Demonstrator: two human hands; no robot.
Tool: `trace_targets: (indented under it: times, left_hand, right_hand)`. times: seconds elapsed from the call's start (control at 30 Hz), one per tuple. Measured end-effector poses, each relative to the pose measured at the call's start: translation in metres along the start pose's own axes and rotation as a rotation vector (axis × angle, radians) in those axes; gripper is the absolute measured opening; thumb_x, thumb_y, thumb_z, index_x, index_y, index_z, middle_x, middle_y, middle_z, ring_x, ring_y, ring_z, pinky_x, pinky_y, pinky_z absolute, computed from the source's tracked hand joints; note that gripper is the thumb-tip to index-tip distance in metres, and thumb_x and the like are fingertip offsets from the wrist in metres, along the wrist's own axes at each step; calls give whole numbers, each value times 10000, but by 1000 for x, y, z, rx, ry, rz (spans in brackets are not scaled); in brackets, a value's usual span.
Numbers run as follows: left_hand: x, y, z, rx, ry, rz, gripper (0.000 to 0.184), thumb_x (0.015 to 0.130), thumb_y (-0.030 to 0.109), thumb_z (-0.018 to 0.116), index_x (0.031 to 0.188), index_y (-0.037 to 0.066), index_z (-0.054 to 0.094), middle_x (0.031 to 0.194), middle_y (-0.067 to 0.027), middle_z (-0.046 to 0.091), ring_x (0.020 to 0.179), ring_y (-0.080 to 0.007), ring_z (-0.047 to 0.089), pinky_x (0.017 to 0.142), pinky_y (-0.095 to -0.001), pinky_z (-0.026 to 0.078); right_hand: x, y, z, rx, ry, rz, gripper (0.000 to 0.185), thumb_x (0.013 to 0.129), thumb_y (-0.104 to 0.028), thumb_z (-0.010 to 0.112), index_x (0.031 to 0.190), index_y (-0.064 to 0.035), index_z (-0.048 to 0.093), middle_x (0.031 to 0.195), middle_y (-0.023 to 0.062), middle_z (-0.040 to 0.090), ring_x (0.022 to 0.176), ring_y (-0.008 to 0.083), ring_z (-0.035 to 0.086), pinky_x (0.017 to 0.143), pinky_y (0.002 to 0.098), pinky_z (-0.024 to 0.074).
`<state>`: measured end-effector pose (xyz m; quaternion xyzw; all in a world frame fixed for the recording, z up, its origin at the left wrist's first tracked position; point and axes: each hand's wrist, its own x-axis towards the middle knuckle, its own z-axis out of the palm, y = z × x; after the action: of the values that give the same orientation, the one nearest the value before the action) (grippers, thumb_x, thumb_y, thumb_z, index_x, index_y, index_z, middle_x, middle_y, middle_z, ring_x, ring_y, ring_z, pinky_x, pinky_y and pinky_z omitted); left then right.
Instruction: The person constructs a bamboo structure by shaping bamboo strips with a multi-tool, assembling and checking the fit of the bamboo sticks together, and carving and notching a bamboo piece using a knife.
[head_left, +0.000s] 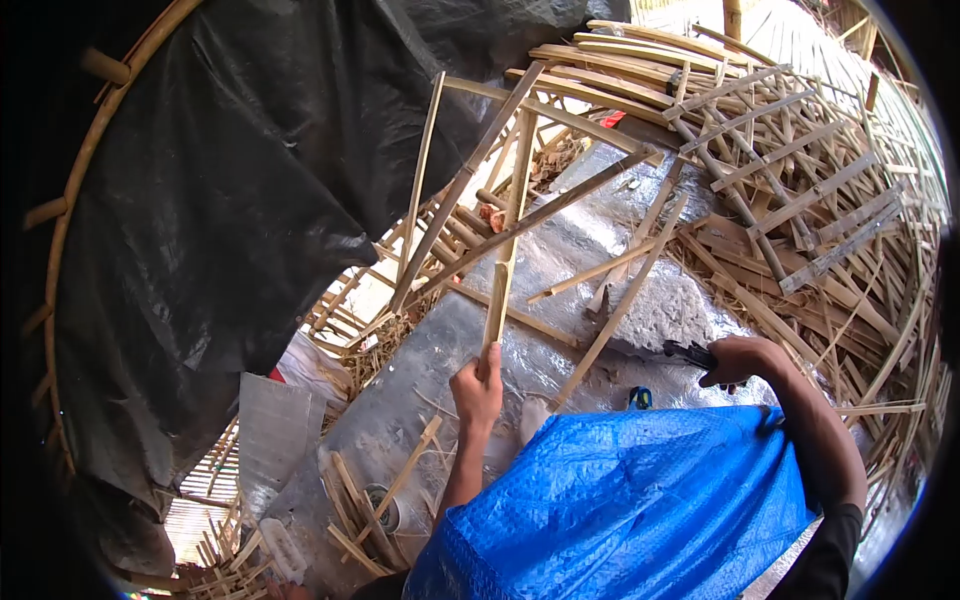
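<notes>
Slat [495,310]: bare bamboo, pale, narrow and straight-edged, with its near end in the left hand [480,385].
Left grip: fingers wrapped round the slat, thumb laid up along it, no gap left.
Slat's long axis: runs away from the grip, leaning slightly right toward its far end.
Frame [575,199]: straight slats crossing at angles just beyond the grip, one bar darker and browner; the held slat runs up into it, though the joints are too small to tell.
Right grip: the right hand [735,362], well to the right of the left grip, is closed round a black tool [690,352], its tip pointing back toward the slat.
Block [660,315]: rough, grey, stone-like, just beyond the tool.
Loose slat [620,305]: slanting between left grip and block.
Small item [640,398]: dark with bright edges, between the hands; any lettering is too small to read.
Tarp [620,500]: blue, woven, creased, nearer than both grips.
Floor sheet [400,390]: grey, shiny, scuffed, under the work.
Offcuts [405,478]: split bamboo, left of the grip and nearer.
Black sheet [220,200]: wrinkled, hanging far left of the grip.
Lattice [778,157]: greyed crossed strips on a bamboo heap, beyond the right hand.
</notes>
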<state>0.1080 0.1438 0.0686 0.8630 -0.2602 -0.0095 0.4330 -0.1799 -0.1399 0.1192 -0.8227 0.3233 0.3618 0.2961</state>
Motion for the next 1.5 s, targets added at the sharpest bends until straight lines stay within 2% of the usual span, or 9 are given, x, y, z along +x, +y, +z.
trace_targets:
  times: [0.13, 0.27, 0.47, 0.63, 0.77, 1.13, 1.27, 1.4, 1.5]
  left_hand:
    - [-17, 9, 26, -64, -49, 19, 613, 938, 494, 586, 656, -49, 605, 553, -205, 566, 526, -325, 608, 527, -448, 430]
    - [-28, 30, 31, -28, -106, 44, 600, 928, 493, 600, 643, -34, 589, 548, -213, 561, 523, -355, 611, 513, -457, 422]
    - [-42, 40, 40, 30, -200, -4, 562, 880, 523, 645, 656, 9, 606, 552, -199, 575, 552, -393, 621, 554, -474, 448]
    - [-56, 47, 54, 38, -277, -29, 562, 827, 566, 688, 667, 31, 623, 574, -186, 603, 577, -381, 640, 579, -473, 463]
    - [-84, 29, 72, 106, -350, -49, 573, 804, 585, 705, 689, 27, 640, 592, -187, 617, 602, -379, 646, 582, -474, 466]
    - [-100, 28, 97, 24, -842, -294, 647, 827, 665, 626, 802, 25, 716, 701, -182, 677, 708, -329, 690, 641, -457, 509]
    - [-98, 18, 106, -32, -876, -283, 667, 824, 671, 630, 745, 12, 697, 680, -179, 670, 656, -328, 673, 617, -464, 492]
    - [-107, -16, 132, -208, -976, -354, 677, 840, 648, 640, 637, 3, 656, 562, -137, 609, 582, -224, 636, 569, -428, 467]
    - [-112, -23, 140, -273, -988, -407, 649, 851, 607, 665, 618, 2, 641, 536, -82, 591, 546, -161, 588, 530, -389, 446]
  right_hand:
    - [15, 15, 8, -43, 20, -46, 359, 817, -345, 677, 791, 12, 705, 705, 113, 697, 688, 215, 702, 627, 342, 558]
    - [10, 12, 8, 1, 99, -113, 284, 790, -223, 692, 978, -15, 644, 798, 125, 686, 763, 255, 669, 686, 394, 525]
    - [16, 16, 15, -46, 239, -209, 309, 773, -186, 681, 1032, -35, 608, 835, 153, 670, 806, 294, 653, 720, 424, 509]
    - [12, 10, 23, -68, 119, -353, 269, 797, -246, 696, 932, -22, 637, 771, 158, 653, 729, 300, 620, 679, 442, 478]
    - [-11, -5, 12, -28, 22, -255, 348, 848, -340, 705, 1005, -36, 645, 821, 143, 675, 745, 288, 623, 706, 428, 476]
    - [-52, -4, -31, 353, 727, -24, 659, 950, -579, 542, 741, 44, 578, 589, 135, 527, 559, 232, 492, 579, 425, 413]
    - [-24, 1, -13, 323, 696, -17, 702, 966, -606, 482, 711, 43, 552, 579, 131, 497, 561, 238, 483, 586, 446, 412]
    - [-21, -8, -5, 272, 504, 114, 703, 969, -600, 480, 685, 41, 537, 572, 146, 500, 558, 252, 504, 593, 465, 403]
    - [-40, -22, -25, 381, 708, 34, 692, 965, -599, 496, 692, 36, 532, 561, 99, 448, 540, 206, 432, 558, 425, 377]
